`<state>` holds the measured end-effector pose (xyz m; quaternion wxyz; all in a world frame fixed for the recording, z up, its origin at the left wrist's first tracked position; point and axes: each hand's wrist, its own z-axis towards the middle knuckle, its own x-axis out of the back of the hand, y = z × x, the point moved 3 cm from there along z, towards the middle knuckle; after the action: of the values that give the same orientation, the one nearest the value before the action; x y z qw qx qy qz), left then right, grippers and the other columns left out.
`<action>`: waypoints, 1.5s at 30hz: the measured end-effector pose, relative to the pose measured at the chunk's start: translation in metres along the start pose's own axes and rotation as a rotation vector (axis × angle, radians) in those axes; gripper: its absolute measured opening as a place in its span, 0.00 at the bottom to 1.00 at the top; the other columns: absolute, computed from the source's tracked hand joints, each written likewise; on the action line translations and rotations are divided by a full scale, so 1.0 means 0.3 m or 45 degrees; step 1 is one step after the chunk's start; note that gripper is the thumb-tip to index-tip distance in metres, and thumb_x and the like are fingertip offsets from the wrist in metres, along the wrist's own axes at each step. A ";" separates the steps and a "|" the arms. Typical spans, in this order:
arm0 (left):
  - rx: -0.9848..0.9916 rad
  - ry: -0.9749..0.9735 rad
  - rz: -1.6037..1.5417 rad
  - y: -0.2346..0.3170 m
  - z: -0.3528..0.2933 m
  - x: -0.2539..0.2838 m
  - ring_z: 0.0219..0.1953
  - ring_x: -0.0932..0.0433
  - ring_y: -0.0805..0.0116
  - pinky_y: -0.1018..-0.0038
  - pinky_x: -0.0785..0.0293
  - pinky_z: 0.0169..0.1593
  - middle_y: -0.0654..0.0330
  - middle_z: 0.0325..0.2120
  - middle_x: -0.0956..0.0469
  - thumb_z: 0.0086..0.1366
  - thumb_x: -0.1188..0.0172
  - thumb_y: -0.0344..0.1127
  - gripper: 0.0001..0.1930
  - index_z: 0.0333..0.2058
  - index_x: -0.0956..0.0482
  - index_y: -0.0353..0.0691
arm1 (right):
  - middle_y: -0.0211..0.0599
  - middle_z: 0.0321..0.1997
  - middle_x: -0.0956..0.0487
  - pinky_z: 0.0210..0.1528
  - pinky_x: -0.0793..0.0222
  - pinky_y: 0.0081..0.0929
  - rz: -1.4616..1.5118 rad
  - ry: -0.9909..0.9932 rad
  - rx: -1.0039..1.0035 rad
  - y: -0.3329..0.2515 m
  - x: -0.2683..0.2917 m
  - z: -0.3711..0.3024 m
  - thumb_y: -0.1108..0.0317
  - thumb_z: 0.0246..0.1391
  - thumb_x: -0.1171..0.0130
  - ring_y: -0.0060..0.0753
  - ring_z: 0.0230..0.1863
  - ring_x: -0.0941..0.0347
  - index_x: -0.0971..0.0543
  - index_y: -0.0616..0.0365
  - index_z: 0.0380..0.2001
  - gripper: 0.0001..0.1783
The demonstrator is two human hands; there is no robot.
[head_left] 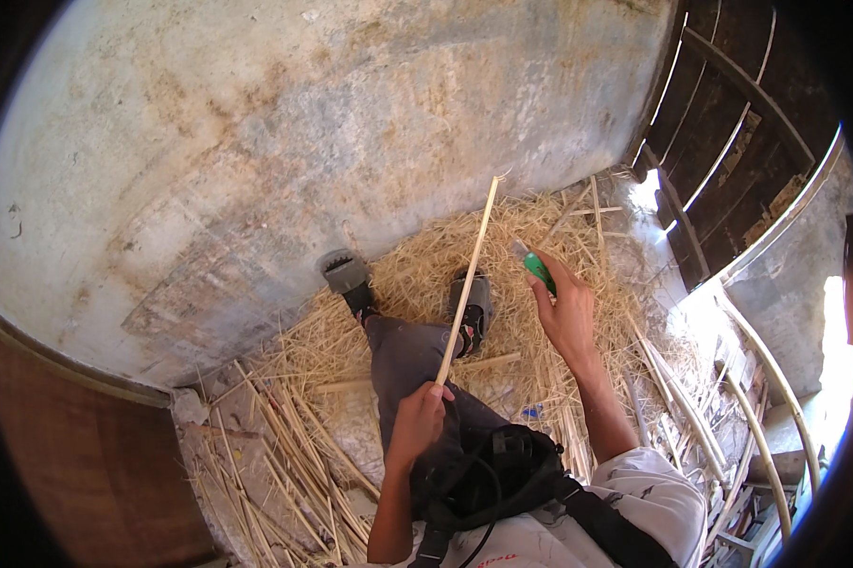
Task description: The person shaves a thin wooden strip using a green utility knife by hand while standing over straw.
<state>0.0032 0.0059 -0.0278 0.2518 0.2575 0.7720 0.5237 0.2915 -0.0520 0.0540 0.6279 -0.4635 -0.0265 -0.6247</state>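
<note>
My left hand (419, 418) is closed around the lower end of a long pale bamboo strip (471, 275), which slants up and away over my leg. A small curl of fibre sticks out at its far tip. In my right hand (568, 308) is a green-handled utility knife (539, 272), its short blade pointing toward the upper left. The blade and the strip are apart, with a gap between them. Beneath both hands lies a heap of thin straw-coloured shavings (417, 237).
A stained wall (351, 123) rises beyond my sandalled feet. Several cut strips (303, 464) lie on the floor at the left, beside a brown wooden panel (76, 454). Longer poles (767, 350) lean at the right, below a dark slatted door (729, 123).
</note>
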 end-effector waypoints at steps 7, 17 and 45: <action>-0.022 -0.093 -0.089 -0.015 0.002 0.025 0.14 0.43 0.83 0.78 0.44 0.17 0.72 0.18 0.41 0.85 0.60 0.45 0.21 0.43 0.26 0.32 | 0.42 0.47 0.16 0.53 0.25 0.43 -0.037 -0.068 0.459 -0.113 -0.018 -0.023 0.69 0.61 0.34 0.49 0.46 0.18 0.21 0.52 0.64 0.27; 0.005 -0.078 -0.124 -0.001 -0.004 0.019 0.13 0.44 0.83 0.78 0.45 0.16 0.72 0.18 0.41 0.85 0.59 0.46 0.22 0.43 0.26 0.31 | 0.32 0.45 0.15 0.46 0.23 0.38 0.242 -0.409 0.435 -0.176 -0.093 -0.157 0.70 0.56 0.31 0.39 0.44 0.17 0.12 0.42 0.55 0.22; -0.300 0.247 0.479 -0.001 0.006 0.015 0.23 0.35 0.76 0.69 0.36 0.29 0.55 0.18 0.31 0.78 0.43 0.38 0.15 0.36 0.24 0.30 | 0.23 0.34 0.19 0.30 0.23 0.32 0.202 -0.278 0.487 -0.188 -0.085 -0.203 0.58 0.52 0.24 0.31 0.29 0.19 0.09 0.36 0.45 0.15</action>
<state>0.0009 0.0100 -0.0290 0.1026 0.3142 0.6646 0.6702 0.2072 -0.0583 0.0348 0.7449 -0.4014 -0.1758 -0.5030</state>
